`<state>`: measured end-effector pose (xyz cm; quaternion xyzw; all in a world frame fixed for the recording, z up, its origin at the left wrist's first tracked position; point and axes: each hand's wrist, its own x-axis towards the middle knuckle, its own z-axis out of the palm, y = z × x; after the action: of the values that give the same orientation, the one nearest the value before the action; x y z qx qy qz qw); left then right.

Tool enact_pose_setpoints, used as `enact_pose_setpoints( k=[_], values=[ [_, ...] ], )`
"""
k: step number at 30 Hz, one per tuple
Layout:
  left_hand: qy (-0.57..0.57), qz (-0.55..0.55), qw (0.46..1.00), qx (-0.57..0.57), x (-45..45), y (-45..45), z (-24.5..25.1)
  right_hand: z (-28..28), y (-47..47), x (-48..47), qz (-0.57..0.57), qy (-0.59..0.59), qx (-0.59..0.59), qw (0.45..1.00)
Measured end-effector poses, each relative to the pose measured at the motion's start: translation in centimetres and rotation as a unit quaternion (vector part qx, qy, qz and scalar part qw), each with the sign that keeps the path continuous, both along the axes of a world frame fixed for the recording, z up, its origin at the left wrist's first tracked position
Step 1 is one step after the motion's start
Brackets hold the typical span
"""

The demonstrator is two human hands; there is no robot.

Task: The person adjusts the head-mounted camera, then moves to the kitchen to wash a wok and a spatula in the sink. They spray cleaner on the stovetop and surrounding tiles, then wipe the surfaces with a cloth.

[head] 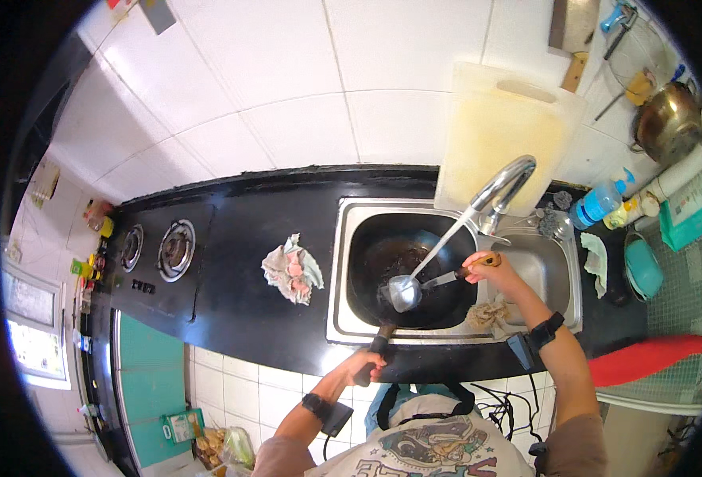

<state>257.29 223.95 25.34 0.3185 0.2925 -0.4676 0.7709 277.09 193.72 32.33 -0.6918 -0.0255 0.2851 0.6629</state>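
Observation:
A dark wok (380,250) sits in the larger basin of the stainless steel sink (340,268), its handle reaching out over the front rim. My left hand (363,366) grips that handle. In my right hand (486,269) is the wooden-ended handle of a metal spatula or ladle (405,293), held over the wok. A stream of water runs from the chrome faucet (506,176) onto the tool's metal head. Beside my right wrist, a brown scrubbing cloth (488,315) rests on the divider at the smaller basin's front. Some wetness shows inside the wok.
Left of the sink lies a crumpled rag (294,271), with a gas stove (177,250) farther left. A white cutting board (506,131) leans on the wall behind the faucet. A blue soap bottle (598,203) and a teal container (644,269) stand at the right.

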Motion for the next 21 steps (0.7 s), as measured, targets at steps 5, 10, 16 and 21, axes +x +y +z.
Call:
enact_pose_setpoints(
  k=[5, 10, 16, 21],
  values=[
    [-0.051, 0.018, 0.998, 0.016, -1.3, -0.7, 1.6, 0.7, -3.5, -0.3, -0.161, 0.019, -0.028, 0.986],
    [-0.073, 0.0, 0.996, 0.048, -2.5, -0.5, 4.4, -2.0, -6.2, 1.2, -0.307, 0.124, 0.027, 0.943],
    [-0.09, -0.019, 0.989, 0.111, -2.7, -0.1, 7.8, -5.2, -6.4, 3.2, -0.321, 0.155, 0.195, 0.914],
    [-0.079, 0.001, 0.987, 0.139, -2.5, 0.2, 9.8, -4.5, -6.2, 4.0, -0.355, 0.152, 0.197, 0.901]
  ],
)
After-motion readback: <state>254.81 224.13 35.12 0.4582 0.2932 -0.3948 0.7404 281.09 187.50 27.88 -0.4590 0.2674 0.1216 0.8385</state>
